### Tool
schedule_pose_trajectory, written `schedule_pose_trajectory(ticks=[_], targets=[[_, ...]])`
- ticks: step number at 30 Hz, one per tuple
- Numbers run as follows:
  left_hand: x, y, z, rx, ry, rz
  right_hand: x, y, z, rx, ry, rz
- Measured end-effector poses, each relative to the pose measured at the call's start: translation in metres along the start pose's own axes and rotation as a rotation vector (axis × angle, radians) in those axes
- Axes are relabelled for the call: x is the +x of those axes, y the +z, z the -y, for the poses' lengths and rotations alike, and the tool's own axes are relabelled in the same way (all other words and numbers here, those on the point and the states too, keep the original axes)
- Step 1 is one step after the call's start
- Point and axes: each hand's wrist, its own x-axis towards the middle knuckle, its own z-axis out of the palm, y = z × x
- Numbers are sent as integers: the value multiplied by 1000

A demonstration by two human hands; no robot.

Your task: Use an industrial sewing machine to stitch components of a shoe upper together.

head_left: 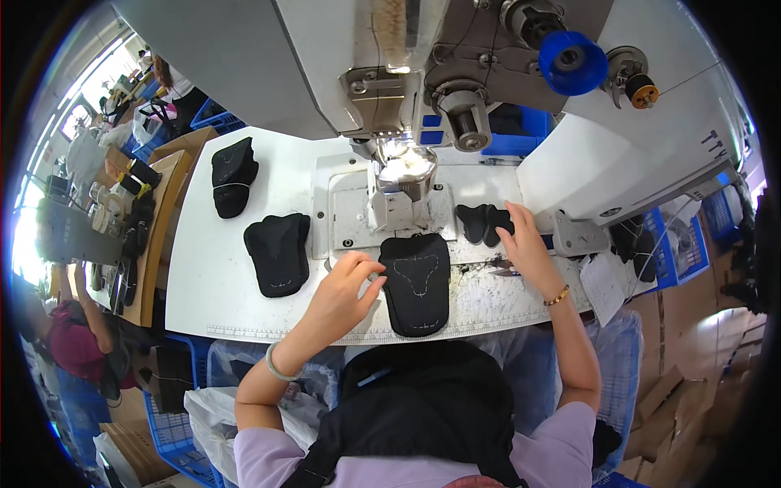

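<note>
A black padded fabric piece [417,285] with a chalk-like outline of light stitches lies in front of the sewing machine, near the table's front edge. My left hand [346,286] is at its left edge, thumb and forefinger curled close together there; whether they pinch the edge is hard to see. To the right lie small black lobed patches [473,224], side by side. My right hand [527,246] has its thumb and fingertips closed on the rightmost patch [497,223]. Pointed metal snips [506,272] lie beneath that hand, partly hidden.
The sewing machine's needle head [399,199] stands just beyond the fabric piece. More black pieces lie on the left: one stack [278,254] and a tied bundle [233,177]. Blue crates [683,244] flank the white table [203,285]. Another person [81,333] sits at far left.
</note>
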Motion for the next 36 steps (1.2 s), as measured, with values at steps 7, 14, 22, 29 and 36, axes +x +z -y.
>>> schedule_pose_trajectory(ticks=[7, 14, 22, 29, 36], targets=[[12, 25, 1, -17, -90, 43, 9, -10, 10, 234, 181, 109], [19, 29, 15, 33, -94, 79, 12, -21, 33, 678, 302, 20], [25, 30, 18, -65, -168, 121, 31, 16, 45, 224, 106, -91], [26, 32, 20, -64, -201, 91, 23, 25, 49, 128, -14, -16], [17, 38, 14, 184, 59, -71, 13, 30, 67, 67, 25, -77]])
